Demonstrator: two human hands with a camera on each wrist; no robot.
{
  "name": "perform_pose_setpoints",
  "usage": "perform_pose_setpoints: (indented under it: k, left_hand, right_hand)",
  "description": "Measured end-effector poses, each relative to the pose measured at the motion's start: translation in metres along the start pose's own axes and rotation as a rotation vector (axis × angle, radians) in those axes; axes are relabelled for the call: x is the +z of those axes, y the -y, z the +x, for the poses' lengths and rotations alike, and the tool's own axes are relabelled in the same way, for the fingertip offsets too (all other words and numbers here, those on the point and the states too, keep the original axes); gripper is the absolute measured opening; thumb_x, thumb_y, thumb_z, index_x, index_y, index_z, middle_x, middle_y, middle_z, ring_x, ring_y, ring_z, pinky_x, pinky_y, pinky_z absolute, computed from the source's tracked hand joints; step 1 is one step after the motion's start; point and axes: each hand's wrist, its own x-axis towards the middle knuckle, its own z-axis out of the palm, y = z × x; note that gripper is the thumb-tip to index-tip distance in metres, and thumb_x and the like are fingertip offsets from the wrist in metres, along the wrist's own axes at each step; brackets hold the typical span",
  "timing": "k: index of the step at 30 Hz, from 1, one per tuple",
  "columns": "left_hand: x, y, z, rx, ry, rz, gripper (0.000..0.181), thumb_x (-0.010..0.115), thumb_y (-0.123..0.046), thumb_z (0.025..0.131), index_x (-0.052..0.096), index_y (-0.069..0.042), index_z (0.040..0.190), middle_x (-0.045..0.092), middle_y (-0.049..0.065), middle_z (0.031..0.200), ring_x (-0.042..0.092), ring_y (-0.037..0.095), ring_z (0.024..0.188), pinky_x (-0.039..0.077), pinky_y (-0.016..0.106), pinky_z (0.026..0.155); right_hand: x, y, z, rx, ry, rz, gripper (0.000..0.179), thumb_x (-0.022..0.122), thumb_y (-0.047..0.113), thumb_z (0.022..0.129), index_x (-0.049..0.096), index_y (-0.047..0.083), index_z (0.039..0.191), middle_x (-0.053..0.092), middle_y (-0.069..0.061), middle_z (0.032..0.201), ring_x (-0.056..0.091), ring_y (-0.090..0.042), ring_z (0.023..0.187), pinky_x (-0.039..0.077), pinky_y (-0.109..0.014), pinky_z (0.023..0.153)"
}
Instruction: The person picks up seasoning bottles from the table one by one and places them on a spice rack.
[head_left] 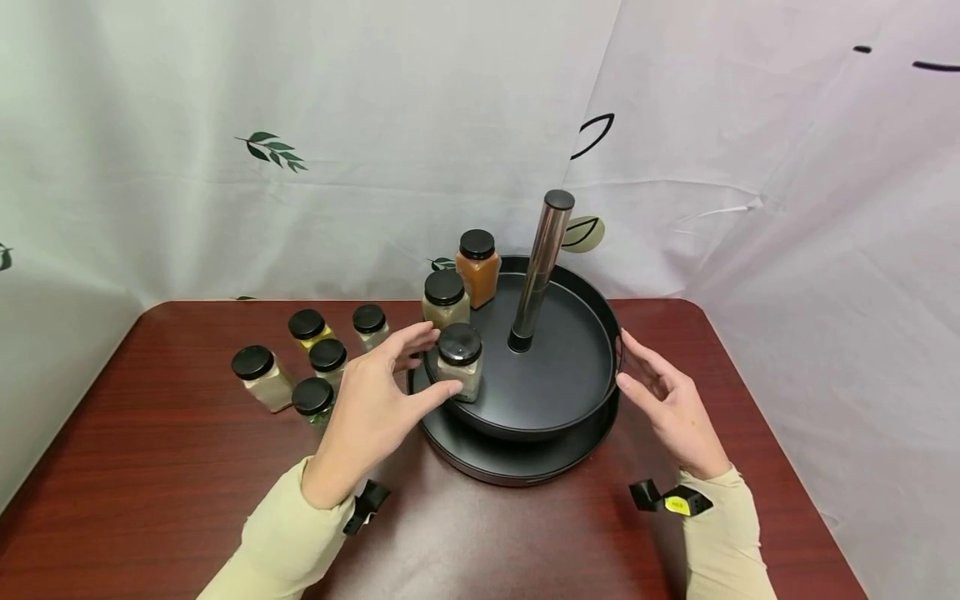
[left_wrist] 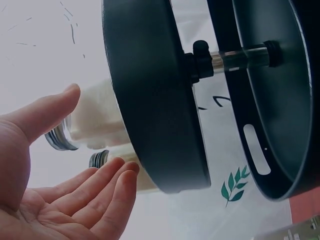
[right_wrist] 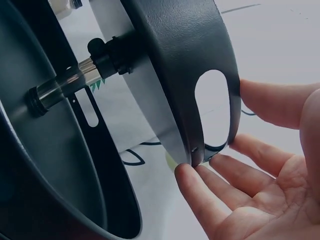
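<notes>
A two-tier black round rack stands on the table, its upper tray [head_left: 555, 383] set above the lower tray [head_left: 495, 468], with a metallic post [head_left: 542, 267] through the middle. My left hand [head_left: 363, 408] is spread around a black-lidded spice jar [head_left: 463, 379] at the upper tray's left edge; in the left wrist view the thumb lies beside this jar [left_wrist: 95, 117] and the straight fingers stand off it. Behind it, a jar of tan spice [head_left: 446, 312] and one of orange spice [head_left: 480, 275] stand on the tray. My right hand [head_left: 678, 417] touches the upper tray's right rim with relaxed fingers, beside the oval handle slot.
Several more black-lidded jars stand left of the rack, among them a pale one [head_left: 268, 385], a yellow one [head_left: 309, 329] and a green-filled one [head_left: 313, 398]. A white leaf-print curtain [head_left: 360, 150] hangs behind the reddish-brown table [head_left: 172, 467].
</notes>
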Motion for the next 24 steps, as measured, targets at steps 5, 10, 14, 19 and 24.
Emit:
perform_pose_setpoints:
  k: [5,10,14,19,24]
  left_hand:
    - [-0.008,0.006,-0.006,-0.006,-0.022,-0.002,0.065,0.089,-0.025,0.078,0.061,-0.011,0.136,0.069,0.003,0.124,0.068,0.019,0.108,0.055,0.033,0.089]
    - [-0.017,0.012,-0.013,-0.012,-0.061,-0.002,0.063,0.087,-0.024,0.081,0.06,-0.013,0.137,0.069,0.001,0.126,0.068,0.017,0.109,0.054,0.03,0.089]
    - [-0.023,0.018,-0.016,-0.011,-0.103,-0.004,0.063,0.088,-0.019,0.079,0.062,-0.013,0.135,0.07,-0.001,0.123,0.069,0.016,0.106,0.053,0.023,0.088]
    - [-0.028,0.025,-0.02,-0.027,-0.126,0.006,0.062,0.089,-0.016,0.078,0.062,-0.013,0.134,0.071,-0.002,0.122,0.07,0.014,0.102,0.053,0.019,0.085]
    - [-0.036,0.032,-0.024,-0.052,-0.144,0.051,0.062,0.088,-0.016,0.079,0.062,-0.012,0.135,0.07,-0.001,0.123,0.069,0.012,0.101,0.053,0.019,0.086]
  right_hand:
    - [0.0,0.0,-0.001,0.002,-0.004,0.011,0.055,0.057,0.005,0.102,0.037,0.003,0.154,0.037,-0.019,0.158,0.042,-0.014,0.142,0.043,-0.018,0.102]
    - [0.001,0.001,-0.001,-0.006,-0.013,0.021,0.053,0.056,0.004,0.102,0.04,0.001,0.153,0.039,-0.019,0.156,0.045,-0.01,0.139,0.043,-0.017,0.102]
    - [0.0,0.001,0.0,-0.006,-0.029,0.001,0.051,0.058,0.004,0.102,0.043,0.0,0.151,0.044,-0.018,0.153,0.048,-0.009,0.136,0.044,-0.018,0.101]
    - [-0.003,0.001,0.0,0.001,-0.054,-0.037,0.05,0.06,0.006,0.101,0.047,0.003,0.149,0.05,-0.017,0.148,0.053,-0.009,0.132,0.047,-0.018,0.097]
    - [-0.002,0.001,-0.001,0.003,-0.078,-0.072,0.048,0.062,0.007,0.1,0.05,0.003,0.147,0.054,-0.016,0.145,0.056,-0.006,0.127,0.049,-0.018,0.094]
